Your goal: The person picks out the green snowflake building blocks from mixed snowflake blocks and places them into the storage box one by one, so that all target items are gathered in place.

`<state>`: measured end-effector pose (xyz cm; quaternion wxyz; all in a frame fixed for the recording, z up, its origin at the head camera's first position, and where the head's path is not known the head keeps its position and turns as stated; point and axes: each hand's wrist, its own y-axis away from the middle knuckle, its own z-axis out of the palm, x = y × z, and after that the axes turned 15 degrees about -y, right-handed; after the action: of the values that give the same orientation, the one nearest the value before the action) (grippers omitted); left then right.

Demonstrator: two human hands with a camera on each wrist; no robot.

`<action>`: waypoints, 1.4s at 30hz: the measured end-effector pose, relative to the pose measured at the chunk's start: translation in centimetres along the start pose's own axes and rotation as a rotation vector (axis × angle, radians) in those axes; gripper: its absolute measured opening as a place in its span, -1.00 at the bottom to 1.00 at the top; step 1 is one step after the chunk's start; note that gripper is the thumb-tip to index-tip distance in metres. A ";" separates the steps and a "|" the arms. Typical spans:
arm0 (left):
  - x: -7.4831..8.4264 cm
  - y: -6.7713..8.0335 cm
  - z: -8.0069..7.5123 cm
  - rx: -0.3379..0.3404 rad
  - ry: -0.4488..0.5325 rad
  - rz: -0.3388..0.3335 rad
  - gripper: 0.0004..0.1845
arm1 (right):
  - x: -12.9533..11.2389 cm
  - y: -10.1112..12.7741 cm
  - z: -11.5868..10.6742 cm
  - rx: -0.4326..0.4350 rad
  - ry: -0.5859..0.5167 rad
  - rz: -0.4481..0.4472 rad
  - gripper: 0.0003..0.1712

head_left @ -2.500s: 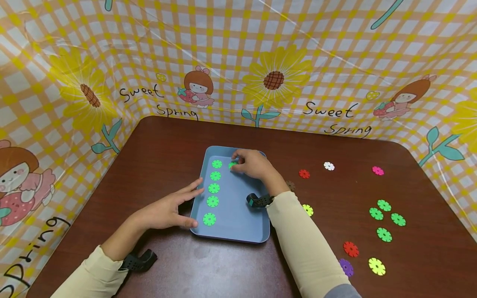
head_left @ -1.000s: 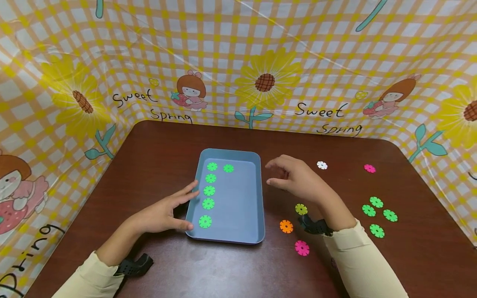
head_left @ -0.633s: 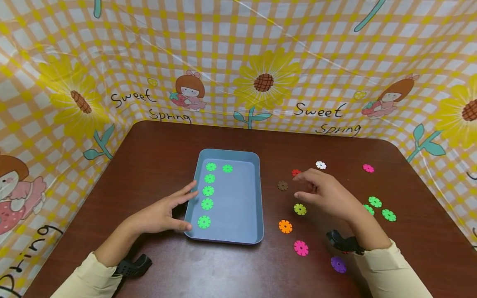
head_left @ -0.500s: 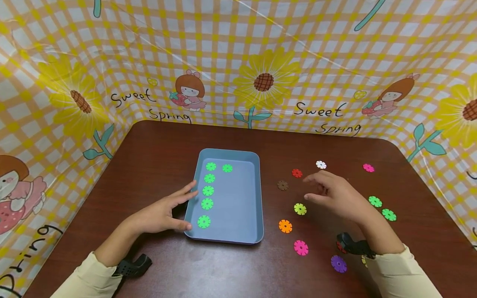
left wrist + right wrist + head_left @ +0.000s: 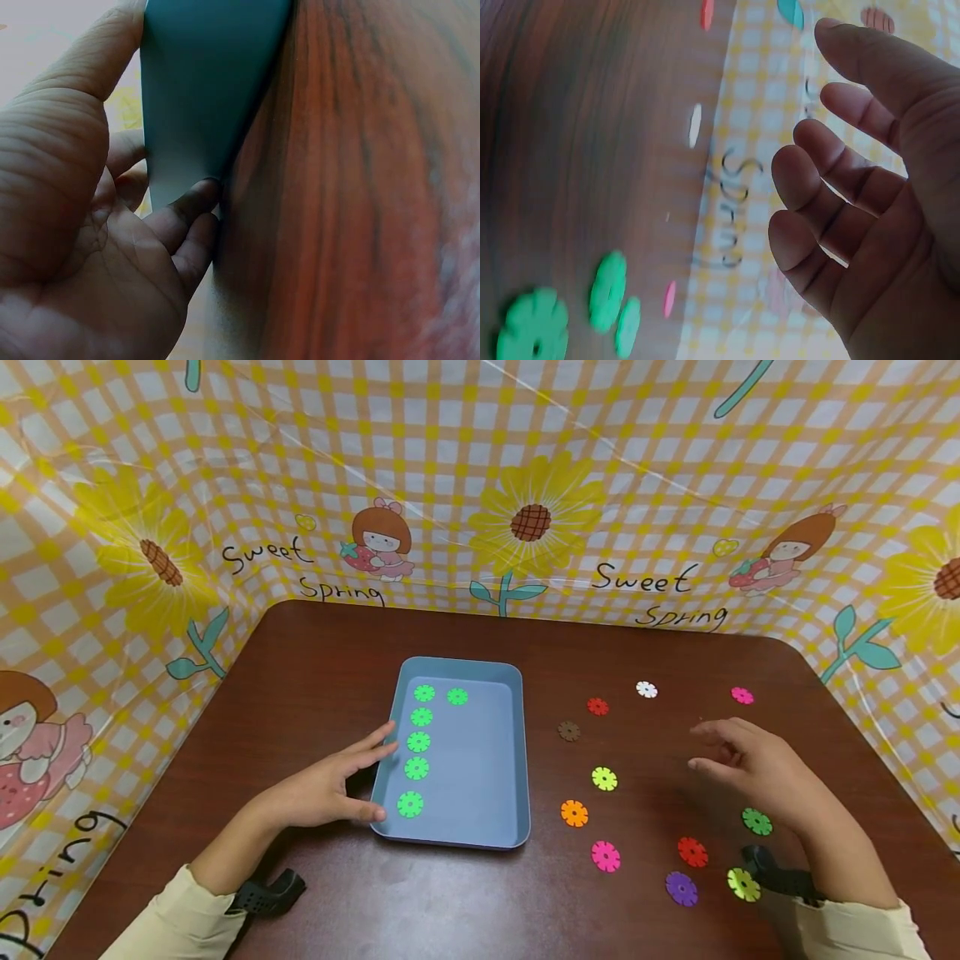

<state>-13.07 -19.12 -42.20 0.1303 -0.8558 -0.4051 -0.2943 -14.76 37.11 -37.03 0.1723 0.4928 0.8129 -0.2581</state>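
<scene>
Looks like green discs are getting sorted into the blue tray (image 5: 517, 760); six of them lie in it already, five in a column down its left side (image 5: 417, 742) and one more (image 5: 457, 697) starting a second column at the far end.

The left hand (image 5: 322, 789) lies flat against the tray's left edge, fingers straight and touching the rim, thumb at the near corner; the left wrist view shows the same, fingertips (image 5: 184, 217) up against the tray wall (image 5: 210, 82); it's steadying, not gripping.

The right hand (image 5: 757, 764) hovers over the right side of the table (image 5: 480, 902), fingers loosely spread and holding nothing; the right wrist view confirms an empty palm (image 5: 885, 225). It sits above the loose green discs; one green disc (image 5: 757, 821) shows just near the wrist in the head view, and the wrist camera catches three (image 5: 607, 289) on the wood under the fingers.

So I'd say this is the reach-for-the-next-piece step, roughly mid-way. The next move probably calls for lowering onto one green disc and pinching it by the edge; these things are thin and flat, so a fingernail under the rim likely helps.

Other colours are scattered around too: red (image 5: 597, 706), white (image 5: 647, 689), brown (image 5: 568, 731), orange (image 5: 573, 813), pink (image 5: 605, 856), purple (image 5: 681, 888); easy to nudge by accident.
</scene>
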 end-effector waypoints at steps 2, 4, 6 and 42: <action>0.0 0.0 0.0 0.002 0.001 0.002 -0.03 | 0.6 0.6 -0.5 0.004 0.024 0.036 -0.57; 0.0 -0.1 0.0 0.002 0.003 0.001 -0.03 | 1.2 1.2 -1.0 -0.002 0.036 0.086 -0.56; 0.1 -0.1 0.0 0.002 0.008 0.000 -0.02 | 1.7 1.6 -1.3 -0.022 0.037 0.140 -0.54; 0.3 0.0 -0.2 -0.008 0.006 -0.012 0.00 | 6.7 3.9 -0.9 -0.150 0.102 0.267 -0.53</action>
<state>-13.00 -19.03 -41.89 0.1264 -0.8528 -0.4089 -0.2993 -14.39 43.96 -40.84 0.1999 0.5946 0.7649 -0.1463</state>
